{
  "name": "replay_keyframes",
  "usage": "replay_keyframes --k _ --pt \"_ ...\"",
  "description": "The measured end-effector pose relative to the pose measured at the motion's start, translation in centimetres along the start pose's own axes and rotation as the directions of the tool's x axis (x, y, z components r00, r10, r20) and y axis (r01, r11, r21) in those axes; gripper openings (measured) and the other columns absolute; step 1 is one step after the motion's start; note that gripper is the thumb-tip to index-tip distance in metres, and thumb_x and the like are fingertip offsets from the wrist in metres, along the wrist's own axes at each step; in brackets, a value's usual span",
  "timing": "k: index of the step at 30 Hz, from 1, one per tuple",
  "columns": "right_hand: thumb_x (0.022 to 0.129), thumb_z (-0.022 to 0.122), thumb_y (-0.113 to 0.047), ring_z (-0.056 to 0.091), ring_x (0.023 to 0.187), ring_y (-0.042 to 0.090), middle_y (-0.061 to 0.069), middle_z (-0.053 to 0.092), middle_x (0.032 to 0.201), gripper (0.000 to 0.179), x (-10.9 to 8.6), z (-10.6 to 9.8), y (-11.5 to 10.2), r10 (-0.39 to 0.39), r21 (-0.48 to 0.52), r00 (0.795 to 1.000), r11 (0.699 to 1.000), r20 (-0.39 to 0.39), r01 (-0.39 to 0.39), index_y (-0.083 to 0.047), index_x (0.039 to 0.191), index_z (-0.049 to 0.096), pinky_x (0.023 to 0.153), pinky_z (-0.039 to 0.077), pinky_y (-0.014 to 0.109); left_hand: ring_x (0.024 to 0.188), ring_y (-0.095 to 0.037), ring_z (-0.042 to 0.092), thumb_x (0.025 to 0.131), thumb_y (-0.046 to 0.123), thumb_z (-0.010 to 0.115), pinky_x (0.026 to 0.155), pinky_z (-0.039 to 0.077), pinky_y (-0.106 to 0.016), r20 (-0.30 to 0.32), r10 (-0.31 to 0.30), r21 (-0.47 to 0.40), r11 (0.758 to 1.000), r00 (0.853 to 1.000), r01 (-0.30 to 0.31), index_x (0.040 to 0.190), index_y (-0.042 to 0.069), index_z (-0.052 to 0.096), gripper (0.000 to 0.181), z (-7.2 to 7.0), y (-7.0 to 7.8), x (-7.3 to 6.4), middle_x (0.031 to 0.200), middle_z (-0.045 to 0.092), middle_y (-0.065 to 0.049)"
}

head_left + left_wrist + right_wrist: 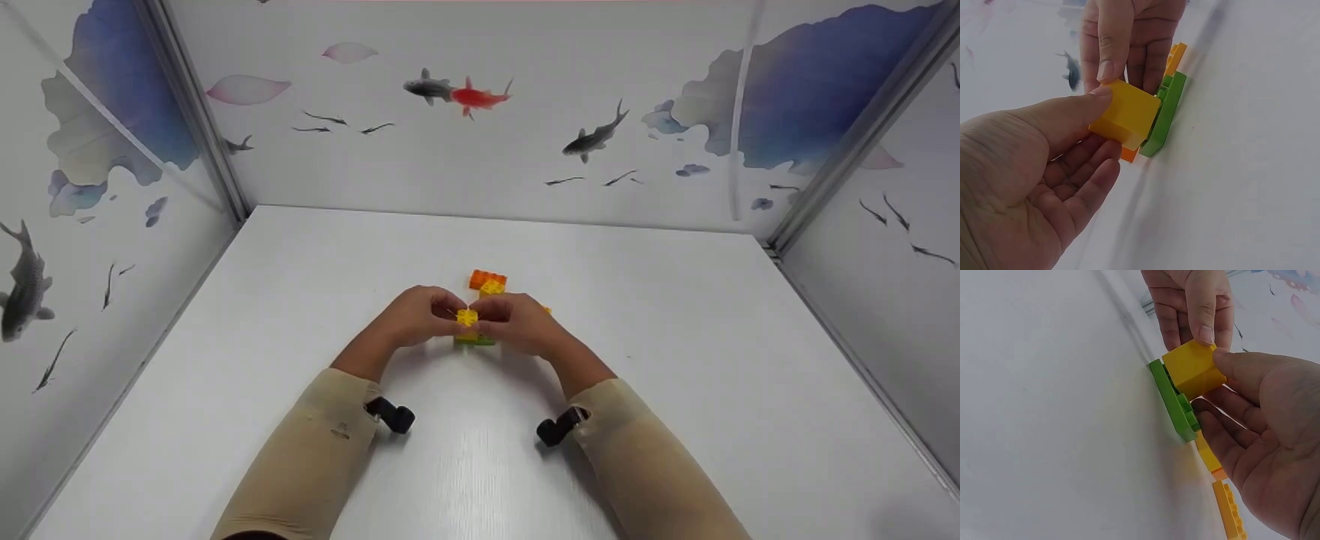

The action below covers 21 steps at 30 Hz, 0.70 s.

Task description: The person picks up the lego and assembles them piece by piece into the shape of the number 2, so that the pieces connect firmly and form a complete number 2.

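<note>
A tall yellow toy brick (467, 318) stands between both hands in front of me. My left hand (415, 316) pinches it from one side, its thumb lying on the yellow face in the left wrist view. From the other side my right hand (519, 321) pinches the same brick, thumb near the upper edge. A flat green brick (1174, 402) lies on the table close under the yellow one, which is tilted over it in the wrist views. Some studs of the green brick show beside it. The fingertips behind the yellow brick are partly hidden.
Just beyond the hands lie an orange brick (486, 278) and another yellow brick (491, 288). A yellow-orange studded brick (1228, 511) lies past the right hand. White walls (480, 172) painted with fish enclose the white table (300, 247) at the back and sides.
</note>
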State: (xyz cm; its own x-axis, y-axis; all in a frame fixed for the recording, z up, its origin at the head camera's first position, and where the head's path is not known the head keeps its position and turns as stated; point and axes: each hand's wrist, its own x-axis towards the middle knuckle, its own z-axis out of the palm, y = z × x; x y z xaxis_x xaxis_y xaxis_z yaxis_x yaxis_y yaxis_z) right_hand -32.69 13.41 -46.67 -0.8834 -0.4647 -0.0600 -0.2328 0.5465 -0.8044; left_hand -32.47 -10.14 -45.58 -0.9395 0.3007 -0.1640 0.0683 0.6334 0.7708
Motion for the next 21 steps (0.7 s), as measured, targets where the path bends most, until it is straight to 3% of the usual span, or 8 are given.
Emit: replay_keyframes --k 21 --pt "0.099 0.077 -0.038 0.067 0.111 0.018 -0.01 0.078 0.12 0.028 0.08 0.22 -0.3 0.079 -0.053 0.997 0.995 -0.025 -0.081 -0.034 0.127 0.078 0.106 0.058 0.039 0.113 -0.021 0.067 0.092 0.034 0.086 0.106 0.058 -0.04 -0.002 -0.039 0.01 0.999 0.999 0.039 0.118 0.025 0.078 0.029 0.14 0.14 0.05 0.12 0.075 0.004"
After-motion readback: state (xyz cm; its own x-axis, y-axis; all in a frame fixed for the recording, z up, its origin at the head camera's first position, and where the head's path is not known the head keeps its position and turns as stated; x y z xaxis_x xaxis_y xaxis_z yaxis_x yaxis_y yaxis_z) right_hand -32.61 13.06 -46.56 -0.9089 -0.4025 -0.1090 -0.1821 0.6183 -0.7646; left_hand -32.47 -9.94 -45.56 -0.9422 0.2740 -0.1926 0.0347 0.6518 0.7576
